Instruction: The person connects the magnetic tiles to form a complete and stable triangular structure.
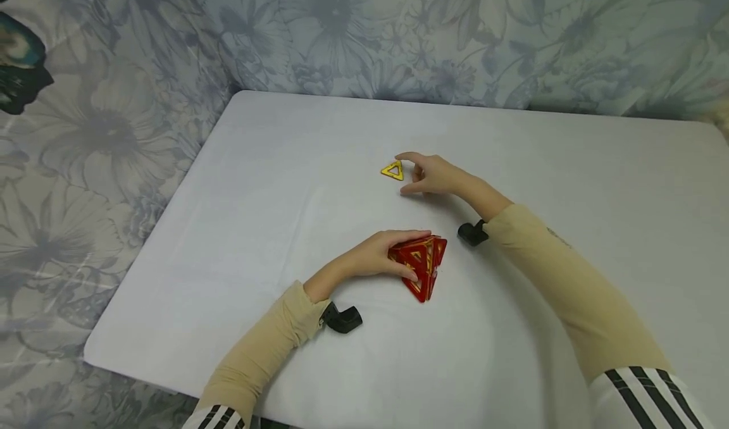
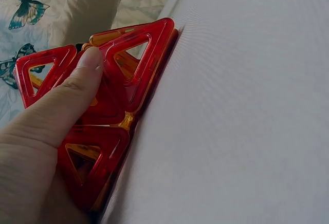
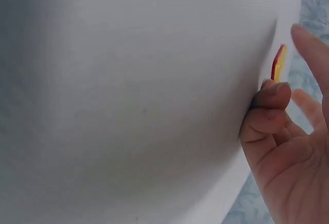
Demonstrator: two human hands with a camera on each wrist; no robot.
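My left hand [image 1: 370, 257] grips a pyramid-like block of red and amber magnetic triangle tiles [image 1: 423, 282] on the table. Its thumb lies across the near red face in the left wrist view, where several triangular tiles [image 2: 160, 54] with cut-out centres join at their edges. Farther back, a single yellow triangle tile [image 1: 386, 172] lies flat. Beside it is my right hand [image 1: 440, 176], thumb and index finger spread apart, the index fingertip right at the tile's upper corner. From the right wrist, the tile [image 3: 279, 63] appears edge-on with a red rim, just beyond the bent fingers.
A white-covered table [image 1: 273, 163] holds everything. Flowered fabric [image 1: 336, 30] hangs behind it and to the left, with a dark butterfly shape [image 1: 19, 62]. Black wrist devices [image 1: 342, 319] sit at both cuffs, low over the surface.
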